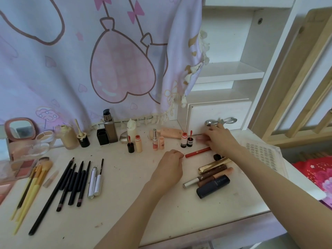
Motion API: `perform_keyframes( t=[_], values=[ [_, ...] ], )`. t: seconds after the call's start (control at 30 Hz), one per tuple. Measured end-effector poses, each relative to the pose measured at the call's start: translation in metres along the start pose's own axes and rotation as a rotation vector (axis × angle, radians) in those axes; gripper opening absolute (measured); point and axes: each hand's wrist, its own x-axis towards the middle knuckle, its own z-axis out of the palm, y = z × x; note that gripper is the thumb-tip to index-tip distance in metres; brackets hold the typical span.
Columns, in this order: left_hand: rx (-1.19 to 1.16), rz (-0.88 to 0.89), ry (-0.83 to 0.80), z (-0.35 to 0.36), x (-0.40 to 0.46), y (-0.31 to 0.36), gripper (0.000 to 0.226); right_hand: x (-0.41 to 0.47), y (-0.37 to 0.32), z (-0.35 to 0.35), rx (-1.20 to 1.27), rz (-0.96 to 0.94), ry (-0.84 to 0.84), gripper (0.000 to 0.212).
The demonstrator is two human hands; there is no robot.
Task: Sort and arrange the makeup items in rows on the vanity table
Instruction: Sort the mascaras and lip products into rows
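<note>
My right hand (220, 139) reaches to the back right of the vanity table (125, 203) and pinches a small pink item (200, 138) beside a red-capped lip tint (183, 140). A red lip pencil (197, 152) lies just under that hand. My left hand (170, 166) rests on the table with curled fingers, its knuckles at the pencil's left tip, holding nothing that I can see. A row of small lip products (156, 141) stands in the middle back. Dark pencils (75, 180) and yellow brushes (34, 178) lie in rows at the left.
A pile of tubes, one gold (213, 165) and one navy (212, 186), lies right of my left hand. Bottles (109, 128), a pink mirror (20, 129) and palettes (21, 168) line the back left. A drawer unit (217, 115) and a white tray (264, 155) stand at the right.
</note>
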Motion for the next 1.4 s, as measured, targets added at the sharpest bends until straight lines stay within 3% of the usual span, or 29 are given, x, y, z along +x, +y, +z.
perform_keyframes(
  t=[0.13,0.23,0.37,0.5,0.6,0.7,0.8,0.87,0.97,1.0,1.07,1.1,1.2,1.27,1.4],
  values=[
    [-0.098,-0.02,-0.02,-0.008,-0.004,-0.002,0.035,-0.019,0.001,-0.015,0.069,0.066,0.183,0.032],
    [-0.261,0.016,0.087,-0.018,-0.009,0.0,0.039,-0.039,-0.008,-0.034,0.449,0.045,0.3,0.035],
    [-0.339,0.193,0.171,-0.035,-0.022,0.009,0.064,-0.071,-0.037,-0.057,1.204,0.009,0.023,0.025],
    [-0.203,0.365,0.222,-0.049,-0.037,0.01,0.041,-0.094,-0.063,-0.062,1.57,0.033,-0.124,0.021],
    [-0.156,0.397,0.247,-0.054,-0.051,0.008,0.026,-0.104,-0.08,-0.066,1.621,0.095,-0.11,0.034],
    [-0.184,0.37,0.267,-0.055,-0.059,0.01,0.033,-0.11,-0.091,-0.066,1.604,0.173,-0.058,0.039],
    [-0.29,0.308,0.303,-0.046,-0.069,0.017,0.023,-0.114,-0.098,-0.067,1.616,0.213,0.033,0.042],
    [-0.385,0.226,0.303,-0.038,-0.074,0.022,0.02,-0.116,-0.1,-0.067,1.47,0.172,0.151,0.039],
    [-0.623,0.08,0.259,-0.032,-0.071,0.028,0.051,-0.121,-0.096,-0.062,1.129,-0.009,0.318,0.026],
    [-0.736,0.009,0.206,-0.034,-0.068,0.028,0.058,-0.124,-0.095,-0.062,1.056,-0.073,0.308,0.02],
    [-0.915,-0.116,0.077,-0.037,-0.063,0.025,0.053,-0.129,-0.09,-0.059,1.015,-0.177,0.236,0.006],
    [-0.918,-0.141,0.049,-0.039,-0.062,0.024,0.05,-0.13,-0.085,-0.057,1.041,-0.205,0.211,0.01],
    [-0.722,-0.076,0.159,-0.038,-0.064,0.024,0.037,-0.133,-0.081,-0.061,1.301,-0.024,0.131,0.026],
    [-0.542,0.029,0.246,-0.033,-0.069,0.023,0.023,-0.133,-0.079,-0.065,1.414,0.173,0.012,0.053],
    [-0.404,0.169,0.294,-0.03,-0.075,0.023,0.016,-0.129,-0.078,-0.057,1.496,0.254,-0.183,0.042]
  ],
)
